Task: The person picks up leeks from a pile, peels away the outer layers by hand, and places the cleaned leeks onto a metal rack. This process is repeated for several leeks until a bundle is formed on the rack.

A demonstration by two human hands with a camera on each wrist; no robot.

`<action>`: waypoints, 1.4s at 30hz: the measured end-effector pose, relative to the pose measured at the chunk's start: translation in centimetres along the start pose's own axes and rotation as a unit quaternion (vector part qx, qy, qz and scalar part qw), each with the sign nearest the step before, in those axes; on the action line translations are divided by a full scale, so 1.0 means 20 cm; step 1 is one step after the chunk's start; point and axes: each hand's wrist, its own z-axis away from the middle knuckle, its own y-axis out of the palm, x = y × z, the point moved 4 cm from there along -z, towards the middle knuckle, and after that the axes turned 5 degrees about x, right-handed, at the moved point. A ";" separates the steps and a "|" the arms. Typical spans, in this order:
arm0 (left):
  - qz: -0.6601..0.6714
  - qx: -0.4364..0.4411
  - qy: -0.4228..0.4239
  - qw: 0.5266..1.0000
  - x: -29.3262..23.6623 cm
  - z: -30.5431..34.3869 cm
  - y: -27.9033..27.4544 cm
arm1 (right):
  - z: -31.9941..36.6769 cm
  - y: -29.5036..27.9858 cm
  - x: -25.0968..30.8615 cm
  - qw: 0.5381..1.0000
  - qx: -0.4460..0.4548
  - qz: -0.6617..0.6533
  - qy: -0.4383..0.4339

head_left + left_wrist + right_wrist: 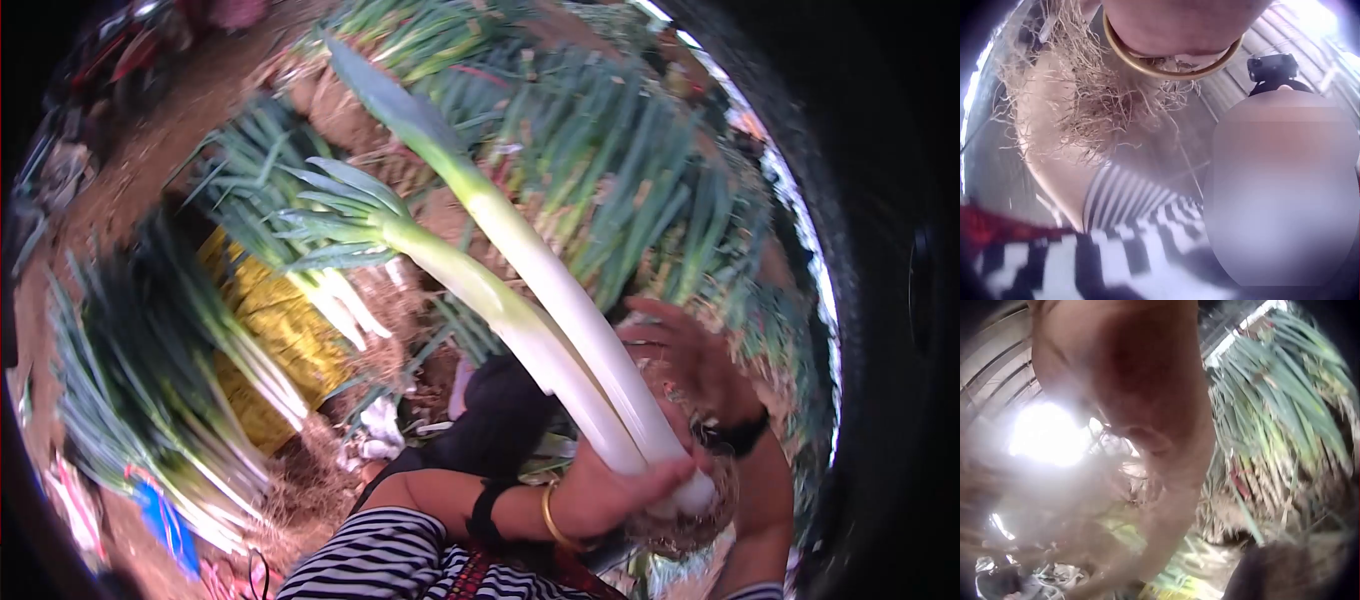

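Note:
Two thick green onions (545,290) with long white shafts and blue-green tops slant up and away in the head view. My left hand (625,490), with a gold bangle at the wrist, grips them low, near the root end. Tangled pale-brown roots (1100,94) hang beside that hand in the left wrist view. My right hand (695,365), a black band on its wrist, is beside the white shafts with its fingers spread and extended. It appears large and blurred in the right wrist view, over the roots' side.
Bundles of green onions (165,370) lie at the left, partly on a yellow sheet (275,330). A long row of more green onions (600,150) stretches across the back and right. A blue piece of plastic (168,530) lies at lower left on bare soil.

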 end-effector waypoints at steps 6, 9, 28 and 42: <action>0.009 0.133 -0.209 0.969 0.41 0.23 0.32 | 0.18 0.32 -0.05 0.934 0.136 -0.329 0.032; -0.049 0.173 -0.298 0.937 0.51 0.29 0.37 | 0.38 0.22 0.01 0.892 0.080 -0.432 -0.109; -0.671 0.605 -0.226 0.365 1.75 -0.03 0.40 | 2.50 -0.43 -0.73 0.587 -0.607 -0.171 -0.508; -0.587 0.790 -0.164 0.066 3.11 0.41 -0.55 | 2.49 0.29 -2.56 0.478 -0.709 -0.499 -0.142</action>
